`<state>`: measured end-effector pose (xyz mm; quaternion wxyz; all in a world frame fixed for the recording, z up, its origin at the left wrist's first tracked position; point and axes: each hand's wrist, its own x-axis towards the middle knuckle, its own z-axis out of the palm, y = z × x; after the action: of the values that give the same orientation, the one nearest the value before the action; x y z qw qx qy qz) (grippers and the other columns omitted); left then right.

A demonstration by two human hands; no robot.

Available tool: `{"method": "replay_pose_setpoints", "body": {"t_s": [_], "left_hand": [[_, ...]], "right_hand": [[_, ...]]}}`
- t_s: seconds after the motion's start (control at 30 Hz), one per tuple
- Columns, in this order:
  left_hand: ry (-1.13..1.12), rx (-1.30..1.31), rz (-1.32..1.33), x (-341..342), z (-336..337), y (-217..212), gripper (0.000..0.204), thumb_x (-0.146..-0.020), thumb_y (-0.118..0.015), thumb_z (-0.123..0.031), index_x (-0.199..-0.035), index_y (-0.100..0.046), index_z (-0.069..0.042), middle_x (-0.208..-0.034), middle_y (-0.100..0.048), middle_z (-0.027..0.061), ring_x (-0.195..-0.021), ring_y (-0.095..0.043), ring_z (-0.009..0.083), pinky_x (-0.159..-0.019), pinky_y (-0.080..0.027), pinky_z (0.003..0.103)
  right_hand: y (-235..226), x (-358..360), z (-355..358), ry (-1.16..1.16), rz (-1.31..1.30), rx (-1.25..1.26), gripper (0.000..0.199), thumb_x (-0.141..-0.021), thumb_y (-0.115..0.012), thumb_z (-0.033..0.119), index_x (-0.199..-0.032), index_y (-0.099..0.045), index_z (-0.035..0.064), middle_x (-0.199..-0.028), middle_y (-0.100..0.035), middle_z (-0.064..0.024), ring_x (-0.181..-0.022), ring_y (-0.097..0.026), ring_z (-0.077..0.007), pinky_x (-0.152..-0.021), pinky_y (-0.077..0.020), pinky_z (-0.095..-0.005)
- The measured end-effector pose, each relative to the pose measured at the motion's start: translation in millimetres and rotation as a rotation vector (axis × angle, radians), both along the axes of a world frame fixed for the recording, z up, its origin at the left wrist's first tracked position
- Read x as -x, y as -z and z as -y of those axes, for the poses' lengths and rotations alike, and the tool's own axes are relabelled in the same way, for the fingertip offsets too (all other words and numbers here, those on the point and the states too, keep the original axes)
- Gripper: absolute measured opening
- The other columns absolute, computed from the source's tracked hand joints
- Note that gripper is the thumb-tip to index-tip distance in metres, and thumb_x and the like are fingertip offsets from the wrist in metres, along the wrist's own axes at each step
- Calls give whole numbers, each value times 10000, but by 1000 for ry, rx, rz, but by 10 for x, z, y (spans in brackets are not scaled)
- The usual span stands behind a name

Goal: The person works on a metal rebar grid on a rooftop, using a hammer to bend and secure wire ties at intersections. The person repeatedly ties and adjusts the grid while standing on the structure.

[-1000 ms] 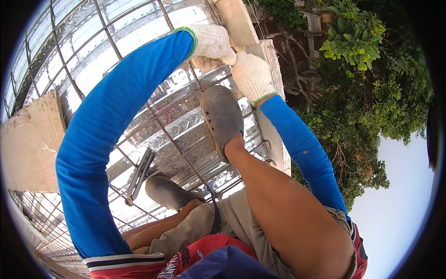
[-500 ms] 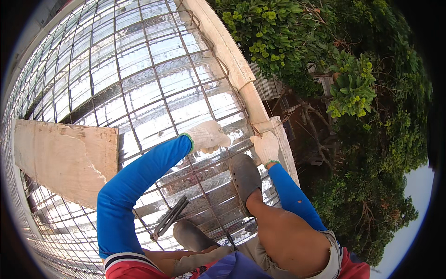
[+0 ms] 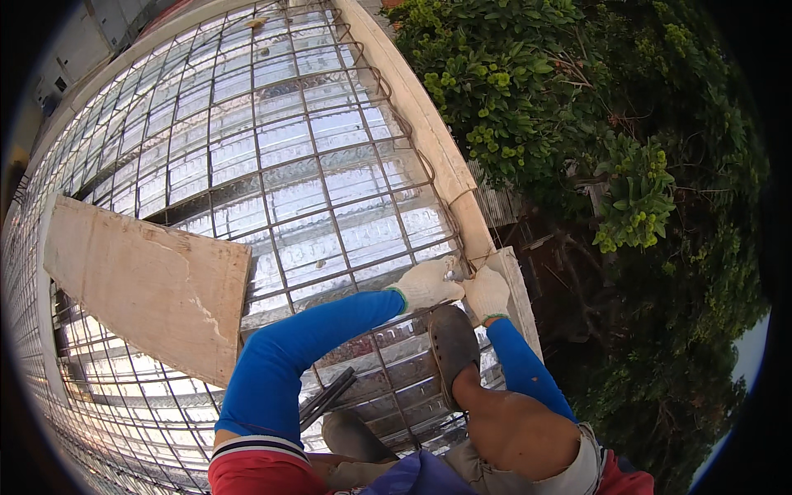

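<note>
Both my hands wear white knit gloves. My left hand (image 3: 427, 284) has its fingers closed by the bent end of a steel bar, at the edge of the rebar mesh (image 3: 334, 206). Right beside it, my right hand (image 3: 487, 293) is closed at the corner of the wooden edge board (image 3: 470, 219). The fingertips of both hands meet or nearly meet at the bar. Whatever small thing they pinch is hidden by the gloves. The mesh lies over shiny silver corrugated sheets (image 3: 289, 194).
A plywood piece (image 3: 148, 285) rests on the mesh at left. My grey clog (image 3: 454, 346) stands close below my hands. A dark, long, narrow bundle or tool (image 3: 328, 394) lies near my other foot. Beyond the board, the edge drops away towards trees (image 3: 528, 107).
My left hand has moved right, from over the mesh to beside my right hand. The view has shifted, and my right hand remains at the board's corner.
</note>
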<state>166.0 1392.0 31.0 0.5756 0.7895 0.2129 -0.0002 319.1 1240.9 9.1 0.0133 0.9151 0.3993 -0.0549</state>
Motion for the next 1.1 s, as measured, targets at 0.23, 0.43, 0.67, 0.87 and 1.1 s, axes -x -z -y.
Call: {"method": "replay_pose_setpoints", "body": {"t_s": [0.23,0.43,0.67,0.87,1.1], "left_hand": [[-20,194,131,-475,144,28,356,-887,-716,-376,-1059,-758,-66,-1010,-755,143,-970,-711,266,-889,-531,398],[-87,176,115,-327,228,98,324,-919,-685,-319,-1029,-731,-18,-877,-714,115,-817,-665,199,-773,-528,370],[-226,504,-5,-136,149,18,323,-926,-683,-326,-988,-742,-15,-753,-662,49,-706,-604,140,-668,-497,339],[-227,305,-16,-412,-46,172,339,-872,-730,-341,-858,-765,-4,-753,-716,102,-710,-662,185,-674,-525,355],[-176,104,-34,-504,-139,-158,403,-810,-763,-397,-885,-756,0,-805,-732,192,-777,-722,319,-742,-558,417]], "right_hand": [[301,-19,46,-19,-57,-105,237,-926,-661,326,-904,-721,98,-833,-745,-198,-842,-747,-394,-725,-593,-488],[6,75,11,59,-141,-117,297,-898,-706,277,-1061,-676,30,-886,-745,-199,-881,-738,-410,-747,-594,-493],[-422,179,28,-74,-154,-228,343,-826,-785,198,-1085,-655,15,-988,-673,-181,-968,-673,-406,-797,-545,-506],[-555,177,-11,-793,70,237,181,-890,-648,114,-1053,-708,62,-932,-694,-121,-885,-721,-290,-680,-594,-415],[-480,-38,-306,-1137,228,762,137,-874,-682,157,-948,-737,56,-965,-729,-131,-846,-738,-287,-668,-590,-386]]}}
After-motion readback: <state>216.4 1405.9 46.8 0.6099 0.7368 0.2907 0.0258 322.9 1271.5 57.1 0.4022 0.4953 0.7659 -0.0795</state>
